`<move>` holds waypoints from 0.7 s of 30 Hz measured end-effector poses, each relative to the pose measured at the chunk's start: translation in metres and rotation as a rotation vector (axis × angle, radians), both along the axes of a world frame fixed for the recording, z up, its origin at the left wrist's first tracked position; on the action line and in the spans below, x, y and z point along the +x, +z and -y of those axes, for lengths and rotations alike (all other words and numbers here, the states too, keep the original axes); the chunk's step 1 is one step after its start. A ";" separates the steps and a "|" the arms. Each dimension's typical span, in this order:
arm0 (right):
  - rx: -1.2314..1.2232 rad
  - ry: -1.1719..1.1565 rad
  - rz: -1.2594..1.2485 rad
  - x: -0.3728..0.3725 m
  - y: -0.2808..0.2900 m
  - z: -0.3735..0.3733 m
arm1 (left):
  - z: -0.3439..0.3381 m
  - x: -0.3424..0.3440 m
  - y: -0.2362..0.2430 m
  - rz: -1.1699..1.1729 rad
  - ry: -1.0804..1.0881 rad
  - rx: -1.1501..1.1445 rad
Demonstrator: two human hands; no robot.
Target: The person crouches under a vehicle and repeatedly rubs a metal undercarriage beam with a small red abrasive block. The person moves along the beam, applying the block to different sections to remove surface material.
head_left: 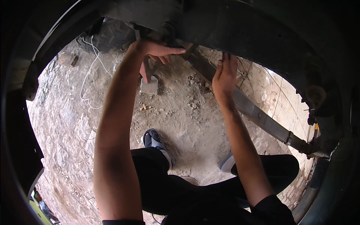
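Observation:
My left hand [156, 53] is at the dark metal bracket [144, 30] under a vehicle's dark underside [255, 30], one finger stretched to the right, the others loosely bent and apart. Whether it touches the bracket I cannot tell. My right hand [224, 78] lies with fingers stretched out flat, tips at the lower edge of the underside, beside a long grey metal bar [255, 114] that runs diagonally down to the right. Below my left hand a pale block [149, 87] stands on the dusty ground.
A tire [108, 37] with a white cable [97, 56] draped by it is at the upper left, near a small block [67, 59]. Rubble [194, 103] lies on the ground. Dark vehicle parts [315, 97] arch around the right side. My sandalled feet [157, 148] are below.

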State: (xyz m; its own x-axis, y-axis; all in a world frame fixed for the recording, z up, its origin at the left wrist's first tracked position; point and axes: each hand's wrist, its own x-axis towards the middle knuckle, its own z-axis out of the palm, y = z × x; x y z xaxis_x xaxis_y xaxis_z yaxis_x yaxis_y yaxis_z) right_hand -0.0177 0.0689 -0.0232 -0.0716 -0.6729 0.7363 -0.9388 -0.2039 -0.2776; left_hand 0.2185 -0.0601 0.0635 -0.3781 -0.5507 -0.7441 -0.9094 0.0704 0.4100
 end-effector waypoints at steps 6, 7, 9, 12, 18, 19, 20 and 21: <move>0.329 0.098 -0.125 0.040 -0.036 -0.012 | -0.004 0.001 -0.002 0.055 -0.066 -0.116; 0.346 0.120 -0.128 0.038 -0.035 -0.010 | -0.001 0.007 -0.009 0.047 -0.033 -0.116; 0.348 0.138 -0.151 0.029 -0.035 -0.008 | -0.006 0.007 -0.006 0.026 0.021 -0.127; 0.338 0.164 -0.214 0.017 -0.038 -0.010 | -0.005 0.001 0.001 0.071 -0.066 -0.142; 0.334 0.205 -0.362 0.004 -0.035 -0.029 | -0.004 0.000 0.001 0.066 -0.096 -0.138; 0.336 0.226 -0.329 0.002 -0.035 -0.034 | -0.002 -0.001 0.001 0.076 -0.122 -0.123; 0.337 0.251 -0.292 0.004 -0.032 -0.040 | -0.001 0.000 0.000 0.089 -0.125 -0.123; 0.338 0.276 -0.255 0.006 -0.030 -0.043 | -0.001 0.001 -0.003 0.087 -0.107 -0.130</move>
